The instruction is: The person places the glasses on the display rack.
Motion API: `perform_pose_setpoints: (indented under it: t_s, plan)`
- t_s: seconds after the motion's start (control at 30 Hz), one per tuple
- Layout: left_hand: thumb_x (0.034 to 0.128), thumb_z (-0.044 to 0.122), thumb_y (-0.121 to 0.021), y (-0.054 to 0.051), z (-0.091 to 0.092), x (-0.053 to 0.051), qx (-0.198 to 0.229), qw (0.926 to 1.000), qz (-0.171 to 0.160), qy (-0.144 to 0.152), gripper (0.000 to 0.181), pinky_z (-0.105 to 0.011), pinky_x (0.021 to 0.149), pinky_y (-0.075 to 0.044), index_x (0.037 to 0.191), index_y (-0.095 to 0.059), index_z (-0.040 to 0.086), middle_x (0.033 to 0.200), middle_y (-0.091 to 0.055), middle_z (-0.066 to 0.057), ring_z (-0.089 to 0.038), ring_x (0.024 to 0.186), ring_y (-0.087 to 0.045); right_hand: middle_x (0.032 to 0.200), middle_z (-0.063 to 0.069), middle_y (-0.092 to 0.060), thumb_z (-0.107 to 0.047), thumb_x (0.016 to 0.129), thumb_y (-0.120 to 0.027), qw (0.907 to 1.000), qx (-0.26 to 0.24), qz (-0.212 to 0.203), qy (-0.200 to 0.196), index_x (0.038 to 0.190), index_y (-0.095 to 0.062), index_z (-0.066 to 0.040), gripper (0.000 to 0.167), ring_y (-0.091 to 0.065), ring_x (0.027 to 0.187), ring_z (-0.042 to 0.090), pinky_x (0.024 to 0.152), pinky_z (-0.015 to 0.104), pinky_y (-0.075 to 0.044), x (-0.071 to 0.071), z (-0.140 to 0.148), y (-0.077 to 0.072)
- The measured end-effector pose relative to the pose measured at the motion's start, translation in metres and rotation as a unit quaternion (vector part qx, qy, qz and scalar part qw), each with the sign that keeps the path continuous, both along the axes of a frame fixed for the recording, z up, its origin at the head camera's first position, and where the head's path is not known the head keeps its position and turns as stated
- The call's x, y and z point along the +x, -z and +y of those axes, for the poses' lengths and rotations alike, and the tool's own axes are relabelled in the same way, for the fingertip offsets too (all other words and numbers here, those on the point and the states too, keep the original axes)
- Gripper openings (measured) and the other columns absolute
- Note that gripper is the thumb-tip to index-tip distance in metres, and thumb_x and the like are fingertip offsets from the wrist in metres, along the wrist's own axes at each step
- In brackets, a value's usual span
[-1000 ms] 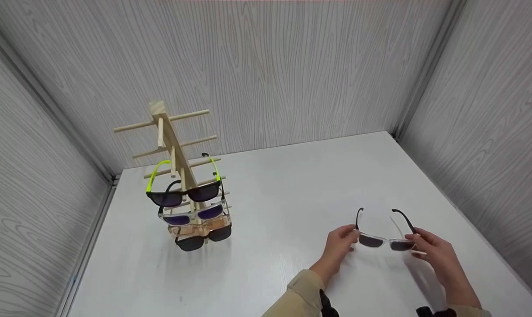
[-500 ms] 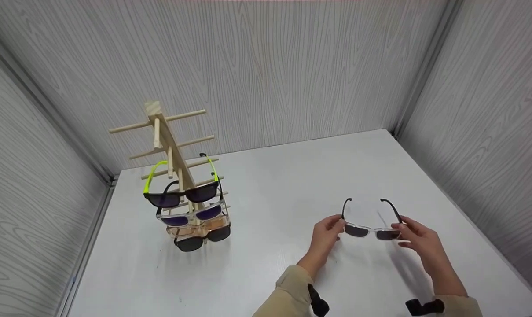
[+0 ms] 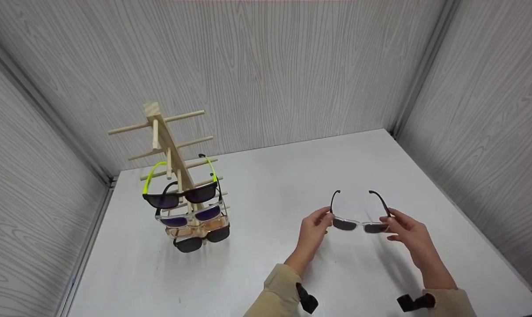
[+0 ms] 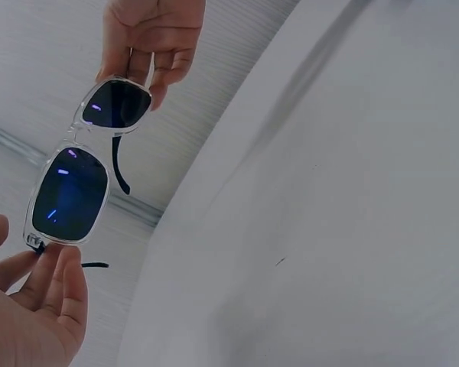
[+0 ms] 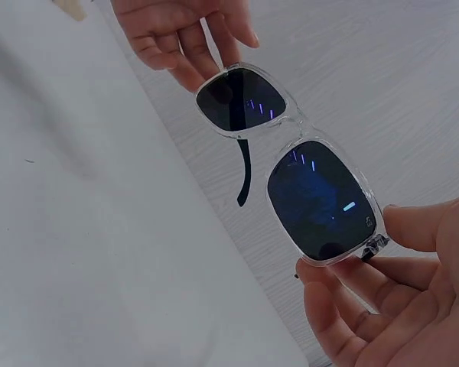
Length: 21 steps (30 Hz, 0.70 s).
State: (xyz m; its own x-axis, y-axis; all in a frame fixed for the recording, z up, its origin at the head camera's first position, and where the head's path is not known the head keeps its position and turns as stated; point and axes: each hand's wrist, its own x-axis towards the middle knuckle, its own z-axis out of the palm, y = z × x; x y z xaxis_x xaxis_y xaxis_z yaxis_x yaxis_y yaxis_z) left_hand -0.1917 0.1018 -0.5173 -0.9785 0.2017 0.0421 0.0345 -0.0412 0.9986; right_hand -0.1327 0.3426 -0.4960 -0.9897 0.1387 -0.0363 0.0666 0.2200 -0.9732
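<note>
A pair of sunglasses (image 3: 345,224) with a clear frame, dark lenses and black temples is held above the table on the right, its temples unfolded and pointing away. My left hand (image 3: 312,231) pinches its left hinge corner, and my right hand (image 3: 410,235) pinches the right one. Seen from the left wrist, the lenses (image 4: 70,195) reflect blue, with the fingers of both hands at the two ends. In the right wrist view the thumb and fingers of the right hand (image 5: 398,287) grip the near corner of the clear frame (image 5: 271,191).
At the left stands a wooden display rack (image 3: 171,141) with bare upper pegs. Black sunglasses with neon yellow temples (image 3: 182,196) hang there above several other pairs, the lowest being black sunglasses (image 3: 190,245). Grey wood-grain panels (image 3: 266,66) enclose the white table (image 3: 274,185).
Both hands have carried the clear-framed sunglasses leftward and a little farther from me. The view has shifted slightly; the rack and its sunglasses stay as they were.
</note>
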Motion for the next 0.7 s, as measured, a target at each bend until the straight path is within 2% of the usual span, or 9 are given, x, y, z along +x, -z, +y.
perform_pose_setpoints:
  t_s: [0.2, 0.43, 0.6, 0.7]
  plan:
    - [0.0933, 0.025, -0.056, -0.005, -0.013, 0.001, -0.016, 0.9995, 0.028, -0.005, 0.031, -0.024, 0.067, -0.048, 0.120, -0.062, 0.009, 0.091, -0.066, 0.004, -0.008, 0.081, -0.059, 0.114, 0.004, -0.064, -0.034, 0.093, -0.056, 0.9998, -0.001, 0.016, -0.008, 0.139, -0.039, -0.002, 0.058, -0.061, 0.093, 0.012, 0.076, 0.030, -0.052, -0.003, -0.009, -0.004]
    - [0.0945, 0.024, -0.055, -0.011, -0.028, 0.000, 0.000, 0.9998, 0.022, 0.000, 0.030, -0.026, 0.069, -0.047, 0.119, -0.062, 0.009, 0.095, -0.067, 0.000, -0.013, 0.085, -0.060, 0.119, 0.013, -0.061, -0.032, 0.093, -0.056, 0.9994, 0.001, 0.028, -0.018, 0.139, -0.040, -0.003, 0.057, -0.061, 0.093, 0.013, 0.077, 0.030, -0.052, -0.008, -0.020, -0.007]
    - [0.0954, 0.016, -0.053, -0.036, -0.040, 0.010, 0.009, 0.9997, 0.020, -0.004, 0.028, -0.035, 0.074, -0.049, 0.120, -0.061, 0.004, 0.098, -0.066, -0.008, -0.027, 0.090, -0.061, 0.120, 0.018, -0.059, -0.032, 0.093, -0.057, 0.9992, 0.002, 0.030, -0.026, 0.138, -0.041, -0.003, 0.056, -0.061, 0.092, 0.014, 0.076, 0.030, -0.052, -0.012, -0.029, -0.010]
    - [0.0958, 0.013, -0.052, -0.051, -0.048, 0.017, 0.013, 0.9996, 0.024, 0.000, 0.028, -0.044, 0.078, -0.049, 0.120, -0.060, 0.001, 0.100, -0.065, -0.013, -0.035, 0.094, -0.059, 0.119, 0.017, -0.059, -0.032, 0.092, -0.058, 0.9990, 0.000, 0.035, -0.028, 0.138, -0.042, -0.004, 0.056, -0.061, 0.092, 0.014, 0.076, 0.030, -0.052, -0.014, -0.032, -0.012]
